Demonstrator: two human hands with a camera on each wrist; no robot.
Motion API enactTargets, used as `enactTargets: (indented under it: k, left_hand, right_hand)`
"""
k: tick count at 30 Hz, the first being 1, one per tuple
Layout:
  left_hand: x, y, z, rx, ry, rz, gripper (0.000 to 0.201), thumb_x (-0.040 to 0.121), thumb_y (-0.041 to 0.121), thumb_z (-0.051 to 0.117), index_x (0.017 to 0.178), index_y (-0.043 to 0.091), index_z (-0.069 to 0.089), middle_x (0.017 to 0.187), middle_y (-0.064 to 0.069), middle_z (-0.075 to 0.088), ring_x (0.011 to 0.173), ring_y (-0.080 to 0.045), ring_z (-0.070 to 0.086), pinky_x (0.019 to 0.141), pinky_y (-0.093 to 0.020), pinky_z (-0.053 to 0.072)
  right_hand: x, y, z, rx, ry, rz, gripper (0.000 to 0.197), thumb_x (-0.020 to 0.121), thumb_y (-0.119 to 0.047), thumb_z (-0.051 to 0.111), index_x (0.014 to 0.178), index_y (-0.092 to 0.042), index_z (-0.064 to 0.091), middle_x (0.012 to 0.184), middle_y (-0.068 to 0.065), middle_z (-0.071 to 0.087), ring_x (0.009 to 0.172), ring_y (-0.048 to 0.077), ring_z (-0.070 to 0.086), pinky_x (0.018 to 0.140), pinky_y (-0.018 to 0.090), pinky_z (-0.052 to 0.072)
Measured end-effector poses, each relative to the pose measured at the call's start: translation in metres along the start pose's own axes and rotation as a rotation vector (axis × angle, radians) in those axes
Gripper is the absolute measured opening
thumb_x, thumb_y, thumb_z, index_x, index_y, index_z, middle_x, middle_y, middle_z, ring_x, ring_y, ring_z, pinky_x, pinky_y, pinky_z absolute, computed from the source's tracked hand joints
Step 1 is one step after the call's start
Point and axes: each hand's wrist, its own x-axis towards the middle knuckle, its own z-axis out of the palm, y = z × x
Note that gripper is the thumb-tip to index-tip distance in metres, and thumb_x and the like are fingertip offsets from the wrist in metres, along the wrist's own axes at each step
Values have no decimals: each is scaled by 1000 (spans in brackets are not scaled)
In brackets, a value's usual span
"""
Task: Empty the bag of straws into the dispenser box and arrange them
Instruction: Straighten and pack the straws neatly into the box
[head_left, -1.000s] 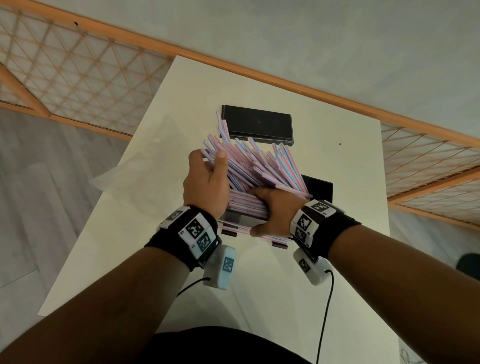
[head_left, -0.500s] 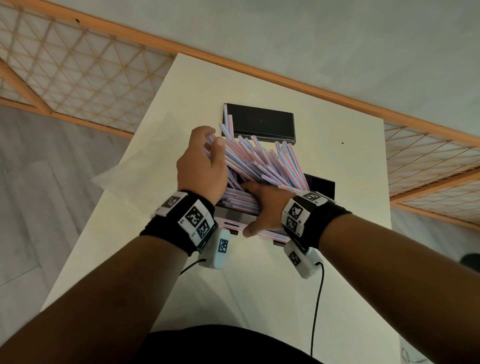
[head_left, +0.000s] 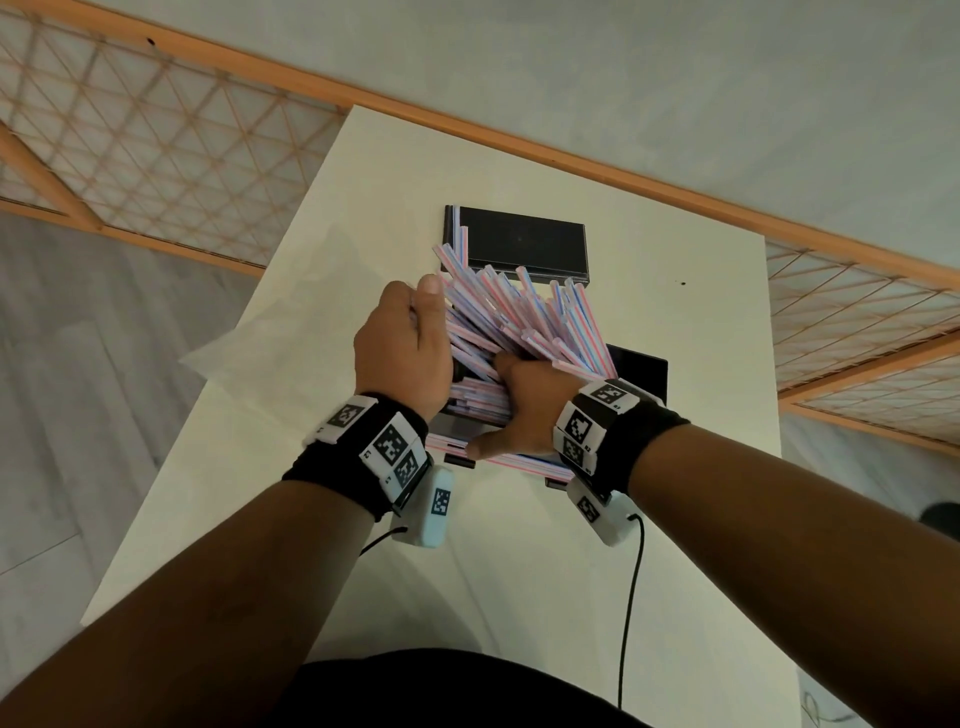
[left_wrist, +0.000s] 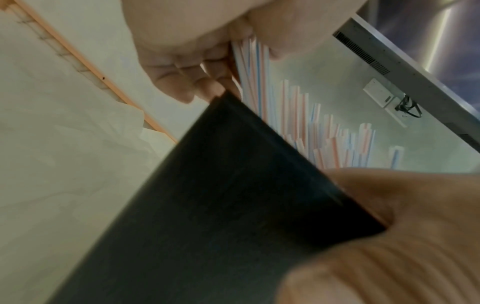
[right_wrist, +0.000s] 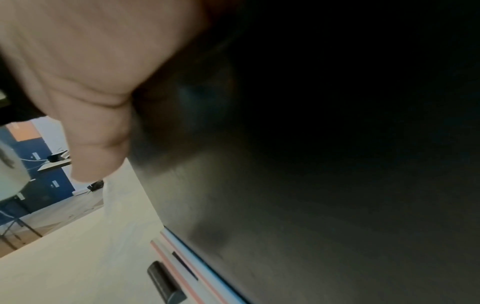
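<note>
Several pink, blue and white striped straws (head_left: 524, 317) stick up in a loose fan out of the black dispenser box (head_left: 641, 371) at the middle of the table. My left hand (head_left: 405, 343) grips the fan's left side, fingers curled round a few straws (left_wrist: 249, 61) above the box's wall (left_wrist: 207, 205). My right hand (head_left: 524, 410) has its fingers buried among the straws at the box's near side. Its thumb (right_wrist: 98, 144) lies against the box's front wall (right_wrist: 311, 185). A few straws (right_wrist: 182, 257) lie in the slot at the box's foot.
The black lid (head_left: 519, 241) lies flat behind the box, one straw leaning over its left end. The emptied clear bag (head_left: 249, 332) lies crumpled on the white table (head_left: 311, 545), left of my hands. A black cable (head_left: 628, 597) hangs from my right wrist.
My left hand has slid up and away along the straws toward their far ends, and the fan now stands steeper. My right hand has stayed at the box's near side.
</note>
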Motion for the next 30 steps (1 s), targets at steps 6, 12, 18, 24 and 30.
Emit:
enactTargets:
  k: [6, 12, 18, 24, 30]
  left_hand:
    - [-3, 1, 2, -51, -53, -33, 32, 108, 41, 38, 102, 11, 47, 75, 9, 49, 75, -22, 49, 62, -24, 25]
    - [-9, 6, 1, -144, -23, -85, 46, 106, 45, 40, 132, 7, 44, 108, 4, 57, 93, -22, 56, 80, -25, 35]
    - [-9, 0, 4, -140, -43, -148, 45, 109, 43, 36, 122, 6, 57, 106, 1, 59, 94, -17, 51, 78, -22, 32]
    - [-5, -9, 8, -243, 38, -190, 38, 100, 41, 34, 110, 17, 62, 97, 4, 65, 100, -26, 71, 96, -43, 54]
    - [-5, -11, 4, -132, 65, -194, 25, 108, 27, 41, 118, 9, 54, 81, 6, 58, 83, -29, 61, 72, -28, 37]
  right_hand:
    - [-2, -9, -3, -103, -57, 99, 69, 62, -88, 59, 79, -21, 54, 73, 0, 60, 70, 22, 60, 68, 31, 48]
    - [-11, -8, -7, 28, 22, -29, 75, 69, -73, 69, 127, -28, 49, 104, -2, 64, 100, 25, 62, 87, 30, 47]
    - [-8, -9, -3, -19, -35, 57, 54, 70, -75, 66, 86, -23, 61, 73, -2, 62, 68, 20, 61, 65, 28, 46]
    - [-4, -11, -2, 14, -65, 1, 48, 74, -65, 70, 97, -24, 62, 84, 0, 67, 77, 22, 64, 73, 31, 52]
    - [-3, -8, 3, -28, -10, 55, 74, 67, -75, 66, 120, -24, 51, 98, 3, 64, 89, 27, 62, 80, 33, 51]
